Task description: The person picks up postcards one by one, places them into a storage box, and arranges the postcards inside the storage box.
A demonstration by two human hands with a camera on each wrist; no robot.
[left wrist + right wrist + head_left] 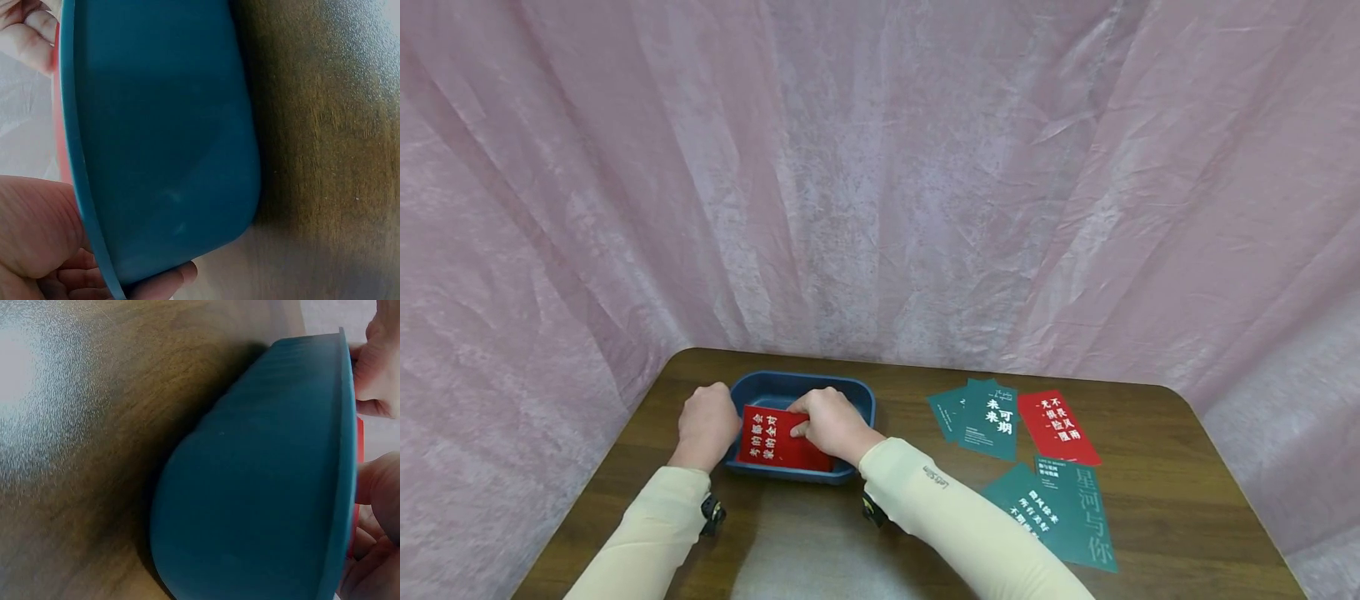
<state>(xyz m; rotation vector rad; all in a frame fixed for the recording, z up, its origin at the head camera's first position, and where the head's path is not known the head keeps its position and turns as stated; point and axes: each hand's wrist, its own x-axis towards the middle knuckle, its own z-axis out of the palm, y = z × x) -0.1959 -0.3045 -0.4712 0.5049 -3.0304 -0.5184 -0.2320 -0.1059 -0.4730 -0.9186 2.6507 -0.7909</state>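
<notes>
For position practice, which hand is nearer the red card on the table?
Right. The right hand is over the tub, left of that card; the left hand, farther, grips the tub's left end.

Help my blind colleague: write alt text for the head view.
Right hand holding a red rectangular card over a blue plastic tray gripped by the left hand; green cards and another red card lie rightward on a brown wooden table.

tray (778,386) on table (1165,475), left | card (778,447) over tray | loose cards (988,429) right | curtain (880,200) behind table
</notes>
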